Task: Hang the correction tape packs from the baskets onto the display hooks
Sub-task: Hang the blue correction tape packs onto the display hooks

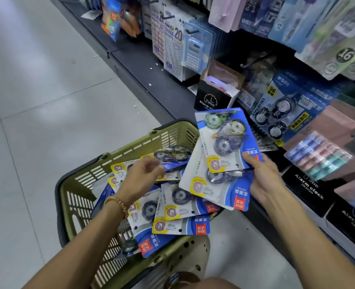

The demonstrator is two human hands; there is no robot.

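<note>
- The fingers (247,158) of the right hand (262,176) curl round the lower right edge of a small fan of correction tape packs (224,142), thumb on the printed blue face, the rest hidden behind the cards.
- That held fan (at least two cards, the upper one overlapping the lower) sits above the right rim of the basket, tilted, its clear blisters showing round tape dispensers.
- The left hand (143,178) hovers over the basket with its fingers (157,166) loosely bent and gripping nothing, fingertips just beside the left edge of the held fan.
- A beaded bracelet (116,203) circles the left wrist.
- Under the left hand lies a loose pile of packs (178,215), overlapping at odd angles inside the green basket (84,205), which stands on the grey tiled floor (36,101).
- To the right rises the display shelving: a blue value pack (280,117) of tape rolls hangs near the held cards, black alarm clock boxes (214,99) stand on the low shelf, and calculators (194,55) hang further along.
</note>
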